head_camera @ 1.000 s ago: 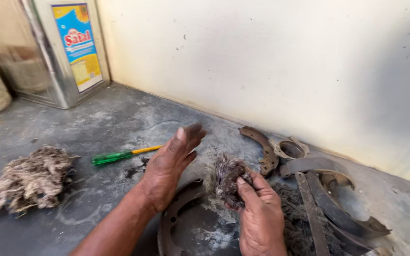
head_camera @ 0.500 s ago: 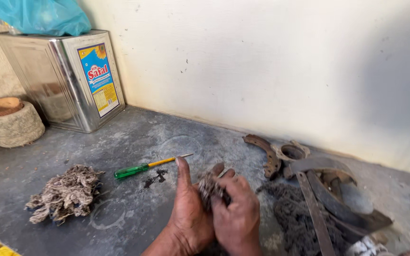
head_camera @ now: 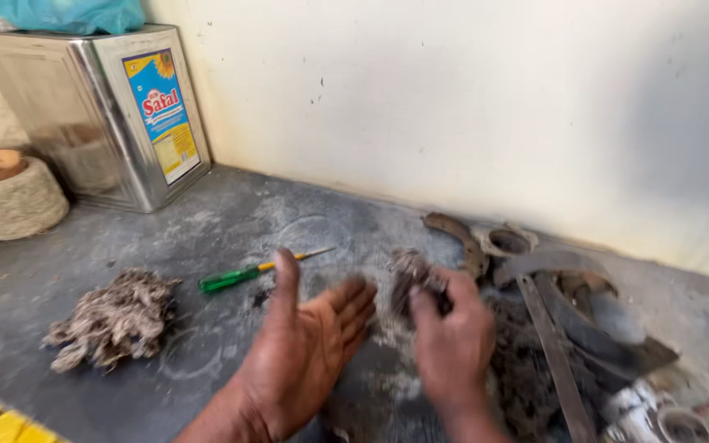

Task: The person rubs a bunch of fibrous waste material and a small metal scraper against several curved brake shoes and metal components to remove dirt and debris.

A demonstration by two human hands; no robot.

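Note:
My right hand (head_camera: 451,340) grips a dirty grey wad of cotton waste (head_camera: 410,273), held just above the dark bench top. My left hand (head_camera: 309,344) is beside it, palm up and fingers spread, holding nothing. A green-handled screwdriver (head_camera: 244,275) lies on the bench just beyond my left thumb. Rusty curved brake shoes (head_camera: 461,238) and other dark metal parts (head_camera: 584,312) lie to the right of my right hand.
A loose pile of cotton waste (head_camera: 116,316) sits at the left. A square metal tin (head_camera: 104,107) with a blue bag on top stands at the back left, next to a round woven stand (head_camera: 10,201). A pale wall runs behind the bench.
My left hand has come off the wad and opened palm up. The right hand keeps the wad. The view has shifted, showing more of the tin.

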